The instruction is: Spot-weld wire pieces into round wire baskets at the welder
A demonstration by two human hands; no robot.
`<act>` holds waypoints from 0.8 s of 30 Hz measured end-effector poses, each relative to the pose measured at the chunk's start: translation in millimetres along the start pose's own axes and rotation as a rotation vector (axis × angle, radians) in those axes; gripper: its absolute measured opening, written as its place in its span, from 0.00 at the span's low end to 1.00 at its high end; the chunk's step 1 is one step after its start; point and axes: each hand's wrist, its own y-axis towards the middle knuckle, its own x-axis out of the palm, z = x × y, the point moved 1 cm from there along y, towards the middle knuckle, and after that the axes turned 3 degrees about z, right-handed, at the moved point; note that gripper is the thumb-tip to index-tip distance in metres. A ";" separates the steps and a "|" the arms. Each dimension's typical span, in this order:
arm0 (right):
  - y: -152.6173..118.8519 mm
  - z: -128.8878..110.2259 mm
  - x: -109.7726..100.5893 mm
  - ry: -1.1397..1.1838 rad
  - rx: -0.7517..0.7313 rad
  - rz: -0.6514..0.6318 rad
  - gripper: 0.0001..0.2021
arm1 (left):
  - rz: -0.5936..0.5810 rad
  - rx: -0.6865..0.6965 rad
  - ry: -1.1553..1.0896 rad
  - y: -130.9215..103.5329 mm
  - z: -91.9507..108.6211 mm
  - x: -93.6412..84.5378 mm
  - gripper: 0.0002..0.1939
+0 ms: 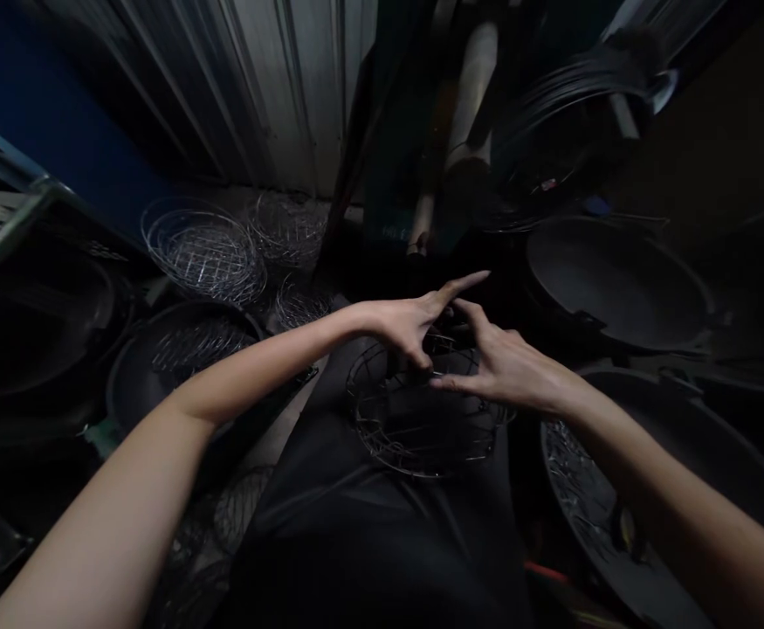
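Observation:
A round wire basket (430, 474) rests across my dark-clothed lap, its bent wires forming a ring with a grid. My left hand (411, 325) is at its far side, index finger stretched forward and thumb pointing down by the wires. Facing it from the right, my right hand (509, 365) has its thumb and index finger curved around the same part of the basket. Both hands appear to grip the wires there; the other fingertips are hidden in shadow. A short bright bit of wire shows beside the right thumb tip.
Several wire baskets (208, 258) are stacked on the floor at the back left. A dark pan (123, 384) holding wire pieces stands left. At right are a large basin (696, 463) with small metal pieces and another basin (617, 279). A wire coil (578, 83) hangs behind, near a machine with a pale bar (477, 83).

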 end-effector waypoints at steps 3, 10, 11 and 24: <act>12.6 -5.3 1.7 -0.054 -0.049 -0.125 0.52 | 0.039 -0.055 -0.124 -5.6 0.4 -4.7 0.62; 28.3 -9.7 3.9 -0.357 -0.160 -0.258 0.45 | 0.488 -0.126 -0.257 -65.1 -16.3 -18.5 0.50; 29.2 -4.6 4.1 -0.377 -0.150 -0.257 0.46 | 0.565 -0.167 -0.287 -80.6 -20.9 -16.3 0.49; -31.6 111.5 -21.8 0.122 0.465 0.015 0.69 | 0.649 -0.490 -0.823 -150.1 -69.8 91.4 0.57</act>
